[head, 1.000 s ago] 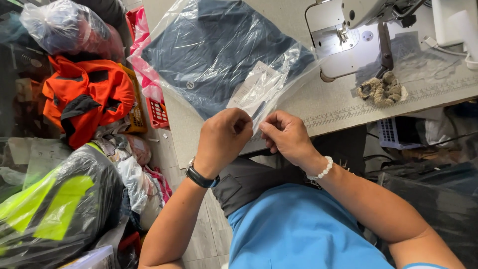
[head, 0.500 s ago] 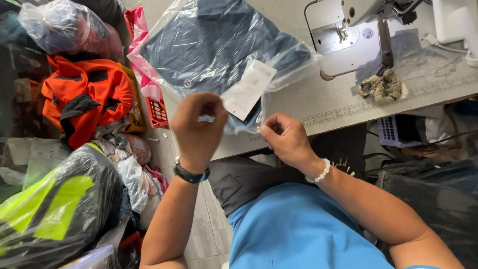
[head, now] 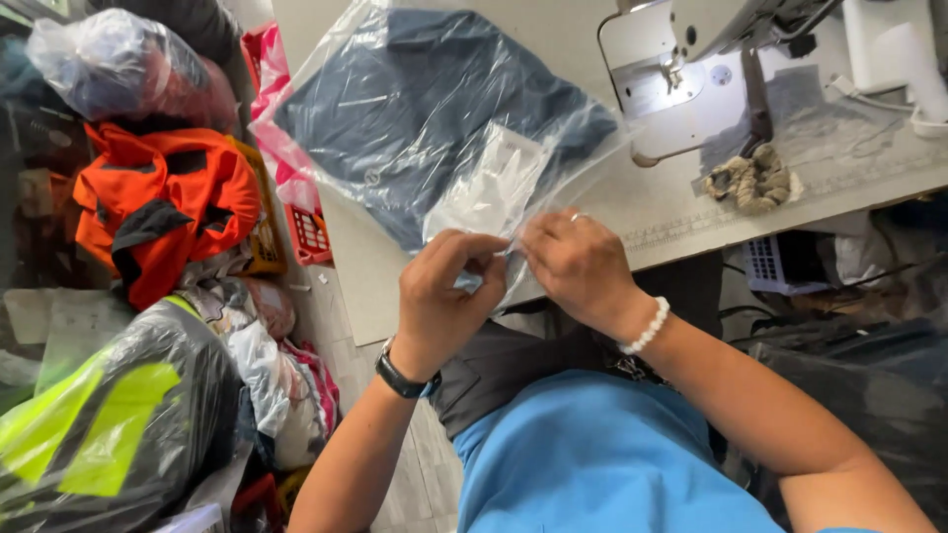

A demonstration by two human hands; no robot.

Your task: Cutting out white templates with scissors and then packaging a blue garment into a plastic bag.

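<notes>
Clear small plastic bag [head: 491,190] being pinched at lower edge, left hand [head: 446,286] and right hand [head: 576,265] fingers clamped on it. Bagged navy garment [head: 434,109] lying on surface [head: 849,168] just beyond fingers. Small bag looking unopened.

The white sewing machine [head: 731,59] is cut off by the top edge; the left hand [head: 449,286] hides the small clear plastic bag's [head: 494,192] lower end.

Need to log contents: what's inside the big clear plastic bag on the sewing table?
Inside the clear plastic bag lies a folded dark blue garment. Both hands hold a small clear packet in front, covering the garment's near edge; anything beneath it is hidden.
</notes>
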